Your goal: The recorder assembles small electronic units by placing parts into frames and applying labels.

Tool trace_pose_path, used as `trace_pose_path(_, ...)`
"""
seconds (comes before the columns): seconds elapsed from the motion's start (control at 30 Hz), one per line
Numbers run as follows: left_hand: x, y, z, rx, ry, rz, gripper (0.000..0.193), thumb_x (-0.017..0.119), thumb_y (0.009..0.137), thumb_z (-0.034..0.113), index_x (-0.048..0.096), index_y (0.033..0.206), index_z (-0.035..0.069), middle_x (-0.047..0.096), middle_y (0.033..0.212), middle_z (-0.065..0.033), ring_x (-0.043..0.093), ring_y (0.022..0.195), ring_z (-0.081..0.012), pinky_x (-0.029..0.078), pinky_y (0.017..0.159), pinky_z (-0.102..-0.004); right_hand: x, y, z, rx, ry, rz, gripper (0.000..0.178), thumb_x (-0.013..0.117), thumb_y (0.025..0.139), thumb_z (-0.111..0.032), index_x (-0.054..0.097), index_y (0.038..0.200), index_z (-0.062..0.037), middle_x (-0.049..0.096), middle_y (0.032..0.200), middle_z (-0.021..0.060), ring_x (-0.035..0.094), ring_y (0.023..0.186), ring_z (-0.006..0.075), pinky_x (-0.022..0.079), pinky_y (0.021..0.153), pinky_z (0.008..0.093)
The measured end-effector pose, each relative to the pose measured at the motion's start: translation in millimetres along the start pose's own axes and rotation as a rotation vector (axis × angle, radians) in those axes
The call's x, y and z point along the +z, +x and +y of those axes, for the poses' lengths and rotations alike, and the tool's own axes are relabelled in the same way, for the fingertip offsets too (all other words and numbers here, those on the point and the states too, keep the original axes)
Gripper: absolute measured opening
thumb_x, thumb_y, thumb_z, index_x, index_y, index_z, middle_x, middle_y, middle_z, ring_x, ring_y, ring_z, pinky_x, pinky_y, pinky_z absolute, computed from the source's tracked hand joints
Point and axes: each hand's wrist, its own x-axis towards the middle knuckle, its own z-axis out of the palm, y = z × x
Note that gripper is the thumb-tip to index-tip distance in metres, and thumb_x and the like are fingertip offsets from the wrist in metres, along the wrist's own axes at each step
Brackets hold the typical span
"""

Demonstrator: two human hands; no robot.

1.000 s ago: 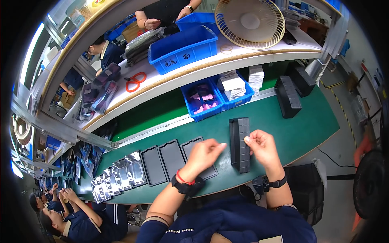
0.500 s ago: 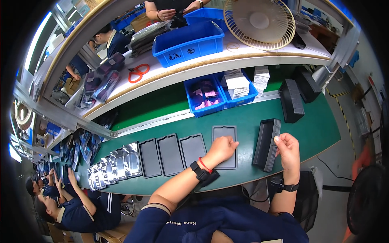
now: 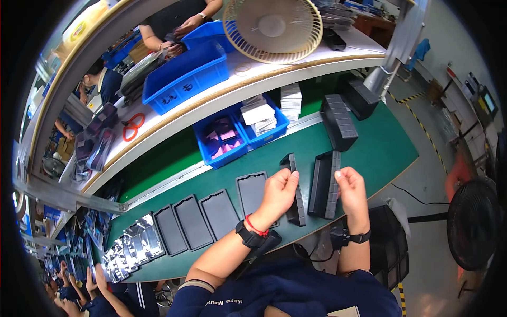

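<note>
you look to be in the middle of parting single trays from a pile and setting them out. your left hand (image 3: 281,189) pinches one thin black tray (image 3: 299,203) by its upper part, thumb and fingers closed on it; the tray stands on edge, just beside the pile and apart from it. your right hand (image 3: 353,193) is clamped on the right side of the black tray pile (image 3: 323,185), which also stands on edge over the green table (image 3: 385,153). whether the loose tray's lower edge touches the table, i cannot tell.

to your left lies a row of four flat trays (image 3: 219,215), hollows up, the nearest partly behind your left hand. as i judge it, the next move calls for tipping the loose tray flat, hollow up, beside that row, while your right hand steadies the pile.

past the row's far end are shiny plastic packs (image 3: 134,245), overlapping one another. under the shelf, one blue bin (image 3: 229,157) holds pink and dark purple pieces; the blue bin touching it (image 3: 270,133) holds white cards, with a white stack (image 3: 291,99) beside it. on the shelf sits a larger blue bin (image 3: 186,90); two more tray piles (image 3: 338,122) stand at the table's back right.
</note>
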Motion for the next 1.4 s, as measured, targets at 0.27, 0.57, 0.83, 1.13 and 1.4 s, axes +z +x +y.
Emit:
trace_pose_path(0.27, 32, 16, -2, -0.021, 0.180, -0.220, 0.038, 0.055, 0.091, 0.037, 0.055, 0.071, 0.005, 0.052, 0.058, -0.0004, 0.049, 0.053, -0.0067, 0.041, 0.048, -0.0241, -14, 3, -13, 0.067, -0.023, -0.112, 0.014, 0.056, 0.090, -0.013, 0.057, 0.082, -0.0017, 0.056, 0.065, -0.0008, 0.050, 0.052, 0.0047, 0.041, 0.044, 0.0197)
trace_pose_path(0.57, 62, 25, 18, -0.221, -0.190, -0.256, 0.035, 0.055, 0.092, 0.029, 0.046, 0.066, 0.008, 0.050, 0.054, 0.0003, 0.048, 0.043, -0.0067, 0.037, 0.038, -0.0214, -60, 21, 11, -0.058, -0.093, 0.132, 0.017, 0.052, 0.093, -0.015, 0.054, 0.078, -0.0063, 0.044, 0.061, -0.0060, 0.038, 0.054, 0.0024, 0.032, 0.048, 0.0202)
trace_pose_path(0.83, 102, 36, -9, -0.174, -0.078, -0.448, 0.026, 0.056, 0.092, 0.029, 0.057, 0.082, 0.005, 0.051, 0.068, 0.0031, 0.044, 0.061, -0.0048, 0.039, 0.055, -0.0216, -58, 16, 1, -0.003, -0.258, 0.013, 0.017, 0.053, 0.092, -0.016, 0.057, 0.082, -0.0023, 0.051, 0.061, -0.0005, 0.045, 0.048, 0.0063, 0.037, 0.044, 0.0212)
trace_pose_path(1.13, 122, 31, -5, -0.275, -0.437, -0.484, 0.015, 0.053, 0.094, 0.018, 0.057, 0.090, 0.004, 0.055, 0.078, 0.0032, 0.047, 0.069, -0.0046, 0.040, 0.063, -0.0202, -63, 18, 11, -0.051, -0.337, 0.183, 0.018, 0.058, 0.089, -0.013, 0.054, 0.077, -0.0001, 0.052, 0.060, 0.0012, 0.045, 0.054, 0.0057, 0.039, 0.048, 0.0249)
trace_pose_path(1.4, 136, 30, 5, -0.369, -0.474, -0.396, 0.012, 0.056, 0.091, 0.014, 0.055, 0.085, 0.004, 0.057, 0.076, 0.0005, 0.051, 0.065, -0.0055, 0.043, 0.058, -0.0212, -82, 26, 12, -0.029, -0.213, 0.003, 0.017, 0.052, 0.092, -0.014, 0.052, 0.078, -0.0051, 0.044, 0.062, -0.0053, 0.040, 0.056, 0.0043, 0.034, 0.050, 0.0228)
